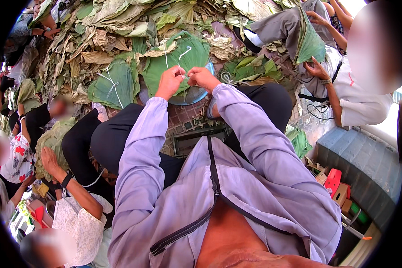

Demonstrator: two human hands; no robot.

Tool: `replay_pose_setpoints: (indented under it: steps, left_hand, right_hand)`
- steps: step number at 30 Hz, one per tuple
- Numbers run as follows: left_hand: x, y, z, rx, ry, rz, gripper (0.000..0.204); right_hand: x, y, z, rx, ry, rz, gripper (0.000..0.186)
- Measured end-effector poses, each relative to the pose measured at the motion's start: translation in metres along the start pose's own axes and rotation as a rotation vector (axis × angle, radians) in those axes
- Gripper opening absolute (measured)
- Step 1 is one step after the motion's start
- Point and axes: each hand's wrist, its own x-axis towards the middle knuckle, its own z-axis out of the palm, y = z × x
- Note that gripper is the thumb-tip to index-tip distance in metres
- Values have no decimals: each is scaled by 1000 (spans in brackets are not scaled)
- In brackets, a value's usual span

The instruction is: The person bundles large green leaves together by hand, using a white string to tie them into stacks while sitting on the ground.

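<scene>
My left hand and my right hand meet fingertip to fingertip, both pinching a white string. The string runs up from my fingers across a stack of large green leaves. This stack rests over a basin with a blue rim, which it partly covers. To the left of my left hand lies another bundle of folded green leaves, tied crosswise with white string. A loose coil of string sits just beyond my right hand.
A broad heap of dried leaves fills the far side. At the right a person holds a green leaf; at the left a seated person holds a pale leaf bundle. A grey covered box stands at the lower right.
</scene>
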Motion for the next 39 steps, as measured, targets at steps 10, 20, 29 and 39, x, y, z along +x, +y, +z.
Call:
replay_pose_setpoints:
  steps: [10, 20, 29, 39]
  left_hand:
    - [-5, -1, 16, 291, 180, 164, 10]
    - [-9, -22, 21, 59, 293, 187, 11]
    - [0, -29, 10, 618, 449, 276, 19]
    - [27, -51, -22, -505, 238, -461, 31]
  right_hand:
    - [-8, -11, 2, 52, -144, 275, 17]
    - [9, 5, 10, 571, 97, 182, 14]
    - [20, 42, -11, -391, 381, -131, 6]
    - [4, 58, -6, -216, 235, 406, 8]
